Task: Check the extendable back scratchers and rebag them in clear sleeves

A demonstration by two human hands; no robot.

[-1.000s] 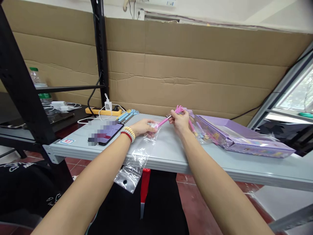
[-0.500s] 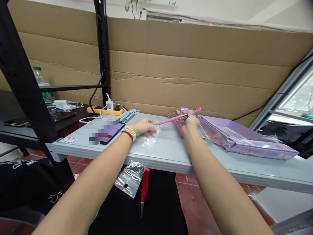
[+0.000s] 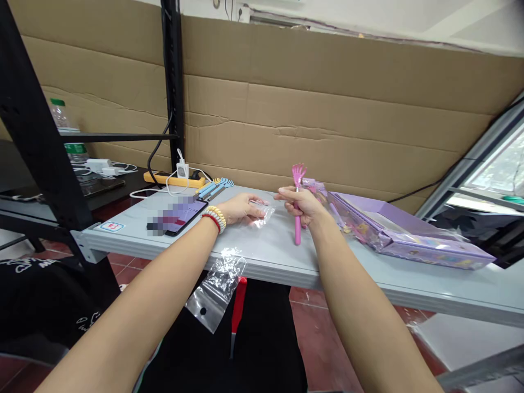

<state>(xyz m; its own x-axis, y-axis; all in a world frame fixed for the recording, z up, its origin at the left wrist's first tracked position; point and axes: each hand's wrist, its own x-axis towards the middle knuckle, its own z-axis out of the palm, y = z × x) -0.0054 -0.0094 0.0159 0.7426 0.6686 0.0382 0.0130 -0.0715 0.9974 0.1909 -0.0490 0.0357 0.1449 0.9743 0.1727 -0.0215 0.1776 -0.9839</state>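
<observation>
My right hand is closed around the metal shaft of a pink back scratcher. Its claw-shaped head points up and its pink handle hangs below my fingers. To the left, my left hand pinches a crumpled clear plastic bag above the grey shelf. Another clear plastic bag with a round dark hole hangs over the front edge, below my left forearm. Several blue and yellow back scratchers lie behind my left hand.
Left on the grey shelf lies a phone, before a yellow power strip with white cables. On the right stands an open purple box, beside packaged pink and purple items. A cardboard wall closes the back. Red-handled tweezers rest on my lap.
My right hand has turned the back scratcher from lying crosswise to upright, claw head up, and away from the bag. My left hand stays nearly in place with the plastic.
</observation>
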